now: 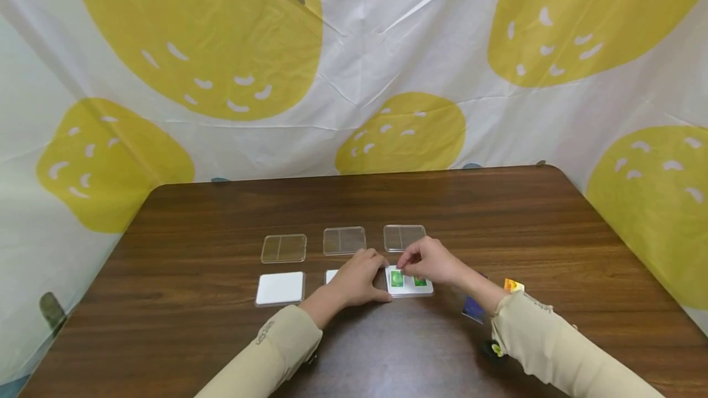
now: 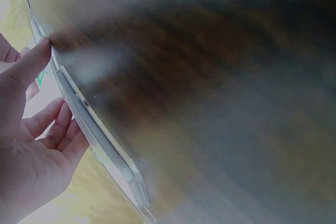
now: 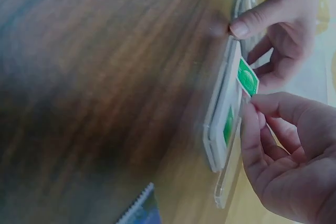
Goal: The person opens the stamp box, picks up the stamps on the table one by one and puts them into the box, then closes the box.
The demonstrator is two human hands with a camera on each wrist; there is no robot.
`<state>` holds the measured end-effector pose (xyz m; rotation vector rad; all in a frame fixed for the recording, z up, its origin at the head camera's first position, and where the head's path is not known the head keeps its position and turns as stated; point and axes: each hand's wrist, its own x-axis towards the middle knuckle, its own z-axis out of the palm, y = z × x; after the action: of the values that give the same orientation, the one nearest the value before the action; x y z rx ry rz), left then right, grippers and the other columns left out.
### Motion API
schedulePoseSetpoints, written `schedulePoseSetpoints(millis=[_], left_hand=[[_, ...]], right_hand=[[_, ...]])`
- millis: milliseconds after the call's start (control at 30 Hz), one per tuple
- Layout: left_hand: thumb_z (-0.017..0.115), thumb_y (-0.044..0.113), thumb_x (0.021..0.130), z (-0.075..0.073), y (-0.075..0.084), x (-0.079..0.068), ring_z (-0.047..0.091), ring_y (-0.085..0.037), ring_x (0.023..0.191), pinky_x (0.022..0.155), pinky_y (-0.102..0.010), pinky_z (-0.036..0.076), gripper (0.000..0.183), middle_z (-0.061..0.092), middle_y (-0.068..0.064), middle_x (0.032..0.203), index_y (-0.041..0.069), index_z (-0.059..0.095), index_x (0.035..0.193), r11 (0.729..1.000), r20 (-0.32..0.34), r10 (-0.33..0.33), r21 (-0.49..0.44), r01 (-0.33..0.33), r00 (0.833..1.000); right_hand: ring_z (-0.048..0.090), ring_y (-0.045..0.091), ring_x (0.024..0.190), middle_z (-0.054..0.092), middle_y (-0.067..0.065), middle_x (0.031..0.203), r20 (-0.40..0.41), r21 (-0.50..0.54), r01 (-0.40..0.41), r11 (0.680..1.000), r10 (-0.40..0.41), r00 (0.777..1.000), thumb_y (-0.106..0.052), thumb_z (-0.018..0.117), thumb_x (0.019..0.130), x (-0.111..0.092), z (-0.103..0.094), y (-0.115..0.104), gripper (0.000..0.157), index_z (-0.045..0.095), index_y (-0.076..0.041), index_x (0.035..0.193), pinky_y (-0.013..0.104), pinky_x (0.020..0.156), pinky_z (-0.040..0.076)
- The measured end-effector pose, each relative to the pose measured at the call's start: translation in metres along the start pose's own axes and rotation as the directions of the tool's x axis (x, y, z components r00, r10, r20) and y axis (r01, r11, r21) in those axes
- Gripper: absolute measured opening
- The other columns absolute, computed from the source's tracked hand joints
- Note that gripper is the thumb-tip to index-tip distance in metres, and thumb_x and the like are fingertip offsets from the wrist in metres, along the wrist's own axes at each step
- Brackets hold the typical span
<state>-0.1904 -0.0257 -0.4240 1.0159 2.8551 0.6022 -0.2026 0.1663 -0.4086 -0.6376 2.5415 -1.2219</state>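
Beneath the right forearm, a blue packet (image 1: 474, 310) is being overhung; a sweep of the sleeve (image 1: 531, 330) could be dragging it aside. Beyond it, on the right-hand white case (image 1: 409, 289), one green square (image 3: 248, 77) is being pinched at its edge and held tilted by the right hand (image 1: 434, 261), while a second green square (image 3: 229, 125) is lying flat. If the pinch is slipping, the tilted square risks being left crooked or creased. The case's left end is being touched by the left hand (image 1: 356, 278), its fingers spread; under uneven pressing, the case could be being tipped or slid. Farther back, three clear lids (image 1: 344, 240) are lying in a row. The dark wood-grained bench (image 1: 221, 214) is being lit by a dull sheen, and is being backed by a creased white cloth (image 1: 260, 146) printed with yellow fruit.
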Motion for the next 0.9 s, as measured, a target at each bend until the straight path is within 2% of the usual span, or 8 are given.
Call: schedulePoseSetpoints(millis=[300, 900], left_hand=[[0.079, 0.035, 0.066, -0.002, -0.001, -0.001, 0.048, -0.017, 0.09, 0.078, -0.026, 0.042, 0.052, 0.057, -0.003, 0.097, 0.005, 0.061, 0.104, 1.0, -0.008, 0.0, 0.001, 0.0, 1.0], [0.079, 0.035, 0.066, -0.001, 0.0, -0.001, 0.047, -0.016, 0.088, 0.077, -0.025, 0.042, 0.051, 0.056, -0.003, 0.096, 0.005, 0.061, 0.104, 1.0, -0.005, 0.004, 0.0, -0.004, 1.0]], right_hand=[[0.053, 0.005, 0.061, 0.066, 0.0, 0.07, -0.075, -0.172, 0.1, 0.98, -0.114, 0.991, 0.002, 0.066, 0.073, 0.003, 0.008, 0.006, 0.006, 0.069, -0.004, 0.073, 0.019, 0.055, 0.044], [0.055, 0.004, 0.06, 0.064, -0.001, 0.066, -0.139, -0.283, 0.177, 0.943, -0.223, 0.965, 0.004, 0.067, 0.071, 0.001, 0.016, 0.007, 0.007, 0.068, -0.004, 0.07, 0.018, 0.055, 0.045]])
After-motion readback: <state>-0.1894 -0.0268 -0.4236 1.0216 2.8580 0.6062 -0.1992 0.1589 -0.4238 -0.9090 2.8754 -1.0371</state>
